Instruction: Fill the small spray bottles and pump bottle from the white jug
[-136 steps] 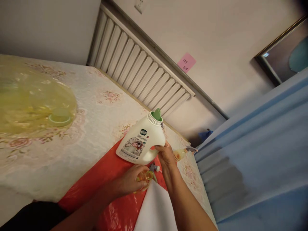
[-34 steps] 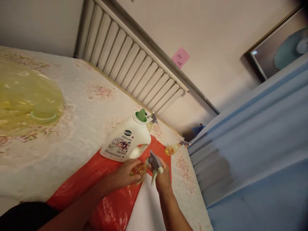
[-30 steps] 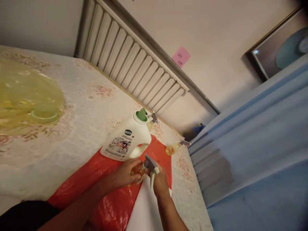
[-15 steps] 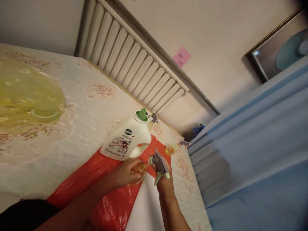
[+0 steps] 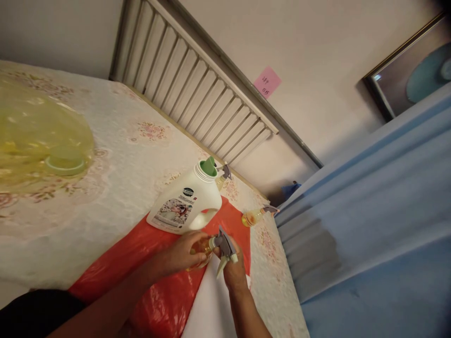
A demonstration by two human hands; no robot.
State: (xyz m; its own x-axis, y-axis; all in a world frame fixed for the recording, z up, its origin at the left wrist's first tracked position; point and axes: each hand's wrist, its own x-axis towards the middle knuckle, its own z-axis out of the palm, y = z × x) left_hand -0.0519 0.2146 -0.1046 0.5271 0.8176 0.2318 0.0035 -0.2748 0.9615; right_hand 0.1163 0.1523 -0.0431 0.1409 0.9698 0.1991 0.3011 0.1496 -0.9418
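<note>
My left hand (image 5: 192,251) is wrapped round a small clear bottle (image 5: 201,246) of amber liquid above a red plastic sheet (image 5: 160,300). A grey spray trigger head (image 5: 225,244) with a pale lever sits at the bottle's mouth, gripped by my right hand (image 5: 232,265). Whether its thread has caught cannot be made out. Just behind my left hand stands a large white detergent jug (image 5: 186,202) with its mouth uncapped and a green spout inside. Part of my right hand's fingers is hidden by the trigger head.
A filled spray bottle (image 5: 253,217) stands at the right, and another spray bottle (image 5: 222,174) is partly behind the jug. At left lies a yellow translucent bag (image 5: 38,136) beside a green cap (image 5: 66,162). A radiator (image 5: 197,80) and blue curtain (image 5: 352,211) border the floral tablecloth (image 5: 123,188).
My right hand has moved left, bringing the spray trigger head onto the bottle's mouth; its dip tube no longer shows outside. My left hand and the jug have stayed in place.
</note>
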